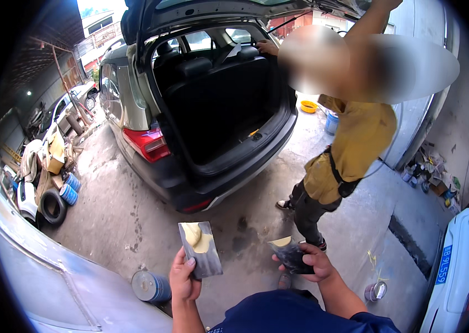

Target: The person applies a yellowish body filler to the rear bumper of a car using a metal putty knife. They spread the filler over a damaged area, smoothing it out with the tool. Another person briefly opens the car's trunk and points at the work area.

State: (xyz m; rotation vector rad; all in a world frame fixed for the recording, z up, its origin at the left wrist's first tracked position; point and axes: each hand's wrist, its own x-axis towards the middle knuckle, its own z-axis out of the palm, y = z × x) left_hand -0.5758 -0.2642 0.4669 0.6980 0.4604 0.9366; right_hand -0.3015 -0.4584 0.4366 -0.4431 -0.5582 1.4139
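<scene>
The left hand (184, 281) grips a flat grey plate (208, 264), cream putty (192, 235) heaped toward its upper left corner; the right hand (320, 266) pinches a dark, smudged scraper (292, 258), cream along its top edge

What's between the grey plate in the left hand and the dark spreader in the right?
No object: only stained concrete floor shows in the gap between grey plate and dark spreader, head view.

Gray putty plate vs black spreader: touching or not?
Apart. The head view shows a plain gap, with concrete floor visible between the gray putty plate and the black spreader.
</scene>
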